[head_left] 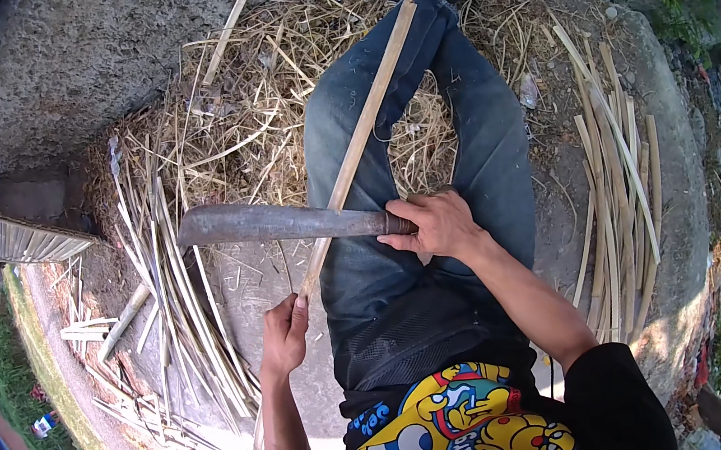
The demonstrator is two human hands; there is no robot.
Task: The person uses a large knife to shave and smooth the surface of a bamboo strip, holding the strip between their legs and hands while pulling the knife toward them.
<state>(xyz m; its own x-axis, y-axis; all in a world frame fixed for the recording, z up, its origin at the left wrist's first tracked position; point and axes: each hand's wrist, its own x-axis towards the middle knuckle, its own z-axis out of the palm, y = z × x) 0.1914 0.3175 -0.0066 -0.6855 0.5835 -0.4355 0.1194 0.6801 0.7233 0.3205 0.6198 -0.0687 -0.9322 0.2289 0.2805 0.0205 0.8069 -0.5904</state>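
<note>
One machete [278,224], one held strip [370,110], two strip piles [171,291] [617,200]

The machete [265,223] is grey, the strip [373,102] pale tan.

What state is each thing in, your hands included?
Left hand: closed on the strip
Right hand: closed on the machete
Machete: unsheathed, crossing over the strip
Strip: slanting, partly hidden by the machete
Left strip pile: loose, spread out
Right strip pile: loose, roughly parallel
Shavings: scattered, tangled
</note>
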